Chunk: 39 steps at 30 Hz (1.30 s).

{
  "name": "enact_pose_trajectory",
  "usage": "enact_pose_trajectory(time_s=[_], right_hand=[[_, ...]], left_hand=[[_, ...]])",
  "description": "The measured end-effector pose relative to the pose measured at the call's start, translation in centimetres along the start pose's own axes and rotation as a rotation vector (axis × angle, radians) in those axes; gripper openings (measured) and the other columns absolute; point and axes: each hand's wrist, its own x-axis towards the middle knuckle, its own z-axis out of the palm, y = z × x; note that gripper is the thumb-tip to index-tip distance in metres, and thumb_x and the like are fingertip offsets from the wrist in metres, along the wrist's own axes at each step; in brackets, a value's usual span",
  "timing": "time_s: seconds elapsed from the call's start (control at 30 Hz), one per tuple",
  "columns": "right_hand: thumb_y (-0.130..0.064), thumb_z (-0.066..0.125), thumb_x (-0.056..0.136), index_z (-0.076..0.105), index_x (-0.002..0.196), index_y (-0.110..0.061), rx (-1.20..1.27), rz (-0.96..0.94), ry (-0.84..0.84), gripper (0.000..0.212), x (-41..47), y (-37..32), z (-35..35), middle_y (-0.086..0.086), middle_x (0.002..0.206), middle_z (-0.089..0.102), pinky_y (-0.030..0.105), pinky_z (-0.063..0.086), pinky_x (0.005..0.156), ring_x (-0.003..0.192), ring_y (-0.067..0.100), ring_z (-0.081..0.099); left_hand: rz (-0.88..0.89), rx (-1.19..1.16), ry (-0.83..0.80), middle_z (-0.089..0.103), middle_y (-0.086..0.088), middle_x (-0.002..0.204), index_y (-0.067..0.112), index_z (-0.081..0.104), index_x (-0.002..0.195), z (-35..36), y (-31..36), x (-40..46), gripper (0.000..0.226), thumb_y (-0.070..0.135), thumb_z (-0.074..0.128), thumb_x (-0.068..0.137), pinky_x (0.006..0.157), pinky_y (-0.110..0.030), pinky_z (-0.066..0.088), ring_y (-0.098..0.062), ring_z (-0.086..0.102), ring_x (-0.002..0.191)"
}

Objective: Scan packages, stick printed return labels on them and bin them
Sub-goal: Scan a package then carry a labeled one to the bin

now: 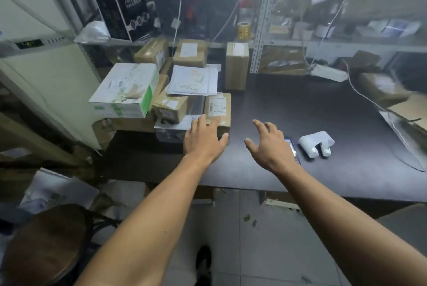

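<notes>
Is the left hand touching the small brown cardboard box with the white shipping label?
Touching. In the head view, the left hand lies on the small brown cardboard box, fingertips on its white shipping label, thumb against its near corner.

i'm looking into a cramped stockroom or parcel-handling back room. taped cardboard parcels [193,52] with shipping labels are piling up at the left of a dark worktable [300,110], beside a white padded mailer [193,81]. slotted metal shelving [262,19] is running behind, holding boxed goods and a label roll [243,30]. a white handheld scanner [315,143] is lying on the table.
</notes>
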Motion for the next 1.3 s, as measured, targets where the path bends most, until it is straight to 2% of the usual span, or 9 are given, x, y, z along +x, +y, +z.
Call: enact_pose_trajectory(time_s=[0.1,0.23,0.53,0.8,1.07,1.2,1.3], right_hand=[[-0.050,0.046,0.097,0.023,0.153,-0.030,-0.021,0.047,0.017,0.064,3.9,-0.4,-0.8,0.007,0.157,0.026,0.046,0.040,0.102,0.138,0.032,0.033],[-0.051,0.046,0.097,0.022,0.153,-0.032,-0.003,0.100,0.042,0.064,9.1,-0.9,-2.2,0.007,0.156,0.027,0.047,0.040,0.103,0.137,0.032,0.034],[-0.050,0.047,0.097,0.023,0.152,-0.032,0.084,0.136,0.078,0.063,20.6,-0.7,-4.3,0.009,0.154,0.028,0.049,0.041,0.104,0.136,0.033,0.038],[-0.050,0.049,0.097,0.021,0.152,-0.031,0.195,0.105,-0.017,0.065,32.8,2.8,-4.1,0.012,0.154,0.030,0.047,0.045,0.101,0.129,0.032,0.047],[-0.047,0.049,0.098,0.020,0.153,-0.034,0.311,0.035,-0.105,0.063,44.2,3.7,-3.2,0.010,0.153,0.031,0.044,0.040,0.104,0.134,0.031,0.043],[-0.045,0.048,0.099,0.020,0.155,-0.032,0.407,0.027,-0.154,0.063,48.0,3.9,-1.6,0.009,0.155,0.032,0.042,0.034,0.110,0.139,0.029,0.037],[-0.049,0.045,0.099,0.019,0.155,-0.034,0.527,0.035,-0.192,0.064,49.5,4.1,-0.3,0.010,0.154,0.037,0.044,0.036,0.111,0.137,0.029,0.040]], left_hand=[[0.036,-0.029,0.015,0.033,-0.007,0.152,0.029,0.035,0.150,-0.4,0.1,5.1,0.060,0.051,0.048,0.096,0.106,-0.044,0.036,-0.028,0.031,0.138],[0.084,-0.071,0.020,0.030,-0.005,0.156,0.031,0.034,0.150,-1.4,0.3,11.5,0.058,0.050,0.048,0.097,0.107,-0.042,0.035,-0.026,0.028,0.141],[0.121,-0.147,0.017,0.027,-0.006,0.158,0.036,0.031,0.150,-1.1,2.4,23.7,0.057,0.051,0.046,0.097,0.103,-0.047,0.042,-0.026,0.026,0.144],[-0.029,-0.311,0.000,0.032,-0.007,0.156,0.038,0.033,0.148,1.7,5.1,35.4,0.055,0.052,0.049,0.097,0.098,-0.050,0.049,-0.030,0.037,0.139],[-0.111,-0.266,-0.083,0.019,-0.010,0.162,0.044,0.027,0.151,4.8,5.7,46.0,0.061,0.054,0.051,0.095,0.107,-0.054,0.041,-0.037,0.031,0.143],[-0.135,-0.328,-0.125,0.021,-0.012,0.161,0.045,0.027,0.151,6.9,5.3,49.4,0.061,0.053,0.052,0.095,0.110,-0.047,0.037,-0.035,0.032,0.143],[-0.137,-0.455,-0.187,0.034,-0.012,0.154,0.043,0.029,0.152,8.5,4.9,50.7,0.063,0.049,0.056,0.095,0.108,-0.040,0.037,-0.032,0.040,0.138]])
